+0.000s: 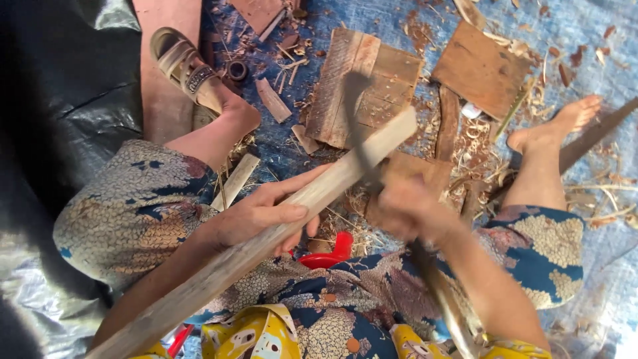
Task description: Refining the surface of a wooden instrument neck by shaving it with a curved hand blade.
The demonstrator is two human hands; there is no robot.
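Fingers of the left hand (262, 216) wrap around a long pale wooden stick (279, 223), angled from near left up to centre. Right hand (409, 213), blurred, fingers closed on the handle of a dark curved chopping blade (359, 126) whose edge meets the stick's far end. Curled shavings (472, 143) and offcuts litter the blue tarp floor (571, 40); much trimming looks done, stick end unfinished. Red plastic stool (332, 256) beneath.

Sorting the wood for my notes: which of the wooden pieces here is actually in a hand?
The long pale wooden stick, gripped by the left hand and slanting up across the lap. The flat boards and offcuts lie loose on the blue tarp.
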